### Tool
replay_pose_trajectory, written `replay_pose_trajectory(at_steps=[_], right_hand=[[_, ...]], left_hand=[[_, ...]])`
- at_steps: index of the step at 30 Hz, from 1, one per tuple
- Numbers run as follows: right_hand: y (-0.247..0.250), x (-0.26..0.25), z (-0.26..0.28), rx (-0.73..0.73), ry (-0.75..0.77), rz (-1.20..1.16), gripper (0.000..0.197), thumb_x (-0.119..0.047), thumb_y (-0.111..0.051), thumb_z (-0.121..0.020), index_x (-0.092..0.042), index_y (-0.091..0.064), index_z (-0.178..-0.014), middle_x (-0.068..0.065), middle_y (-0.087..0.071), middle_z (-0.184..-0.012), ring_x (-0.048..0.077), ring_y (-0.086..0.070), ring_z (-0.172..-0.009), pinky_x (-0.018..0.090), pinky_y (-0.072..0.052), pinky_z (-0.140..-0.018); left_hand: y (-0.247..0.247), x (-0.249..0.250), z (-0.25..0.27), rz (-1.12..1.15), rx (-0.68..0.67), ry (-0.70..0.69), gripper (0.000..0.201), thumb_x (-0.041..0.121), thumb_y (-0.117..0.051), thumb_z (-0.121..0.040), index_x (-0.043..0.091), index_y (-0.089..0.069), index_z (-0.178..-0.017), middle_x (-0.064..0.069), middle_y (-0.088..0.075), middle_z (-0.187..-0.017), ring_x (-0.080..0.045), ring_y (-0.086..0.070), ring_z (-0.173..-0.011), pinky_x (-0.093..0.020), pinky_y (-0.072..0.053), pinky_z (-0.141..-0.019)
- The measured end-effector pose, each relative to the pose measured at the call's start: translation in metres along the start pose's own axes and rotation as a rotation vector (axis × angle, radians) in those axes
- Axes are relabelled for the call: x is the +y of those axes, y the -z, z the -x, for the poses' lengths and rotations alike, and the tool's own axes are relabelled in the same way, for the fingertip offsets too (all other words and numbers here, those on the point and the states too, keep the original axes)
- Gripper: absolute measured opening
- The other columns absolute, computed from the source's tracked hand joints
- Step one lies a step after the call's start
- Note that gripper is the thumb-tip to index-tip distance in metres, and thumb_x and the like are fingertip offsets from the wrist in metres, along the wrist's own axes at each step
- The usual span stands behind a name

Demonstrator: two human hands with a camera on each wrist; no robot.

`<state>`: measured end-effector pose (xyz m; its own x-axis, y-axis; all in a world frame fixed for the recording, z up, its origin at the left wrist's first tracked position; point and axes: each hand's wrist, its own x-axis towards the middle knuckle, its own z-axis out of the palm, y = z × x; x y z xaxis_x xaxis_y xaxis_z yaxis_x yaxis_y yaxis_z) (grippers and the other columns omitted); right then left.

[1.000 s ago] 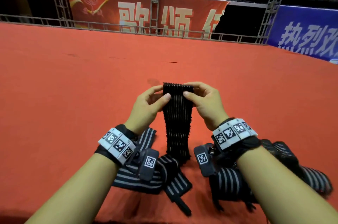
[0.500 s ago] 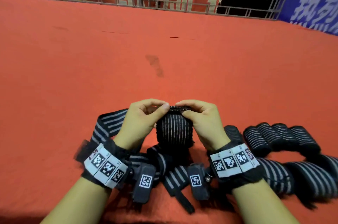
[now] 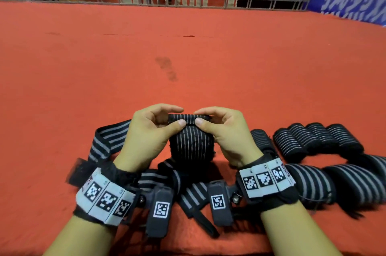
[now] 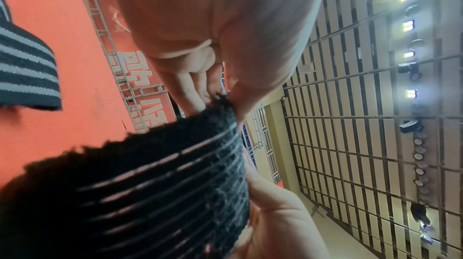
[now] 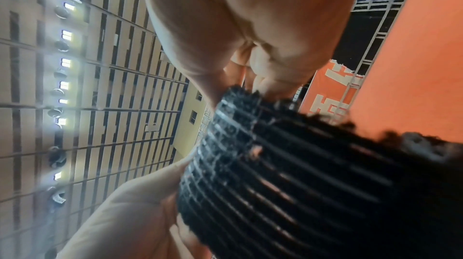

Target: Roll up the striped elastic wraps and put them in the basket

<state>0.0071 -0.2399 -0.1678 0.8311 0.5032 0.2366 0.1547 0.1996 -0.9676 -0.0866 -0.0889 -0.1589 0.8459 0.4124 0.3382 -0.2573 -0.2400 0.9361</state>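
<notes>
Right now the black elastic wrap with thin grey stripes (image 3: 191, 145) is between my two hands, low over the orange-red carpeted floor (image 3: 188, 57), its top edge folded over into the first tight turn. My left hand (image 3: 149, 130) pinches that folded end between thumb and curled fingers, and my right hand (image 3: 224, 132) pinches it the same way from the other side; the wrist views show the fabric caught at my fingertips. The rest of the wrap hangs down toward the floor, where its tail is hidden behind my wrists. I judge this as the start of rolling: the next move calls for turning the roll down over the hanging length while keeping tension so the stretchy fabric does not spring loose. Beneath my wrists lie several flat, unrolled striped wraps (image 3: 108, 140). To my right sits a row of finished rolled wraps (image 3: 313, 140) on the floor. I cannot see the basket anywhere.
</notes>
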Motion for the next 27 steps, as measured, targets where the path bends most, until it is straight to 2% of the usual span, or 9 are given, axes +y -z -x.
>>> replay_pose_trajectory(at_steps=[4,6,8,11,14,17,20,24,27], right_hand=[[-0.001,-0.007,0.005,0.02,0.114,0.066,0.027,0.01,-0.072,-0.083,-0.017,-0.076,-0.086,-0.003,-0.076,-0.084,0.009,-0.071,-0.082,0.023,-0.053,-0.078],[-0.002,-0.01,0.008,0.01,0.15,0.095,0.03,0.011,-0.072,-0.082,-0.018,-0.076,-0.085,-0.006,-0.077,-0.082,0.005,-0.071,-0.081,0.018,-0.052,-0.077],[-0.004,-0.013,0.011,-0.011,0.167,0.123,0.034,0.012,-0.072,-0.081,-0.022,-0.076,-0.082,-0.01,-0.076,-0.079,0.002,-0.071,-0.08,0.015,-0.051,-0.075],[-0.006,-0.015,0.018,-0.056,0.159,0.115,0.032,0.012,-0.072,-0.081,-0.02,-0.077,-0.083,-0.008,-0.076,-0.079,0.003,-0.07,-0.077,0.017,-0.052,-0.073],[-0.004,-0.016,0.02,-0.086,0.137,0.076,0.019,0.005,-0.075,-0.083,-0.012,-0.078,-0.092,0.003,-0.077,-0.087,0.011,-0.071,-0.082,0.027,-0.057,-0.079],[-0.003,-0.012,0.018,-0.043,0.092,0.066,0.023,-0.006,-0.076,-0.086,-0.016,-0.076,-0.106,0.009,-0.076,-0.095,0.02,-0.072,-0.086,0.037,-0.061,-0.081],[-0.002,-0.01,0.018,-0.032,0.07,0.095,0.017,-0.004,-0.076,-0.085,-0.014,-0.077,-0.099,0.009,-0.078,-0.093,0.017,-0.073,-0.084,0.027,-0.056,-0.07],[0.0,-0.01,0.021,-0.009,0.178,0.16,0.024,0.003,-0.076,-0.083,-0.02,-0.078,-0.091,0.001,-0.078,-0.09,0.013,-0.074,-0.086,0.027,-0.056,-0.08],[-0.002,-0.012,0.021,0.001,0.238,0.177,0.03,0.006,-0.075,-0.082,-0.023,-0.078,-0.089,-0.005,-0.078,-0.088,0.009,-0.073,-0.086,0.022,-0.054,-0.081]], left_hand=[[0.003,0.006,0.002,0.072,-0.032,0.09,0.029,0.035,-0.069,-0.082,0.01,-0.074,-0.096,-0.006,-0.075,-0.085,-0.016,-0.068,-0.077,-0.034,-0.055,-0.068],[0.006,0.009,0.003,0.076,-0.058,0.117,0.036,0.043,-0.064,-0.083,0.01,-0.074,-0.093,-0.008,-0.074,-0.082,-0.017,-0.067,-0.072,-0.03,-0.056,-0.062],[0.008,0.011,0.005,0.068,-0.065,0.104,0.033,0.039,-0.065,-0.083,0.009,-0.074,-0.093,-0.005,-0.074,-0.08,-0.015,-0.068,-0.07,-0.026,-0.056,-0.059],[0.014,0.009,0.004,0.101,-0.069,0.101,0.027,0.032,-0.071,-0.079,0.01,-0.075,-0.095,-0.007,-0.076,-0.083,-0.017,-0.07,-0.075,-0.028,-0.057,-0.064],[0.017,0.009,0.006,0.114,-0.064,0.072,0.024,0.021,-0.074,-0.076,0.01,-0.074,-0.097,-0.004,-0.074,-0.077,-0.015,-0.07,-0.071,-0.024,-0.056,-0.064],[0.015,0.01,0.007,0.08,-0.02,0.026,0.017,0.005,-0.076,-0.079,0.011,-0.073,-0.094,-0.004,-0.076,-0.081,-0.017,-0.072,-0.076,-0.026,-0.059,-0.07],[0.012,0.006,0.007,0.036,-0.008,-0.002,0.02,-0.005,-0.074,-0.081,0.013,-0.073,-0.091,0.001,-0.077,-0.079,-0.011,-0.072,-0.076,-0.023,-0.058,-0.069],[0.014,0.006,0.008,0.019,-0.073,0.012,0.022,0.001,-0.074,-0.083,0.013,-0.072,-0.101,-0.009,-0.075,-0.083,-0.014,-0.071,-0.076,-0.024,-0.058,-0.069],[0.012,0.011,0.009,0.017,-0.119,0.032,0.02,0.021,-0.067,-0.089,0.01,-0.072,-0.104,0.004,-0.073,-0.075,-0.003,-0.065,-0.066,-0.016,-0.05,-0.059]])
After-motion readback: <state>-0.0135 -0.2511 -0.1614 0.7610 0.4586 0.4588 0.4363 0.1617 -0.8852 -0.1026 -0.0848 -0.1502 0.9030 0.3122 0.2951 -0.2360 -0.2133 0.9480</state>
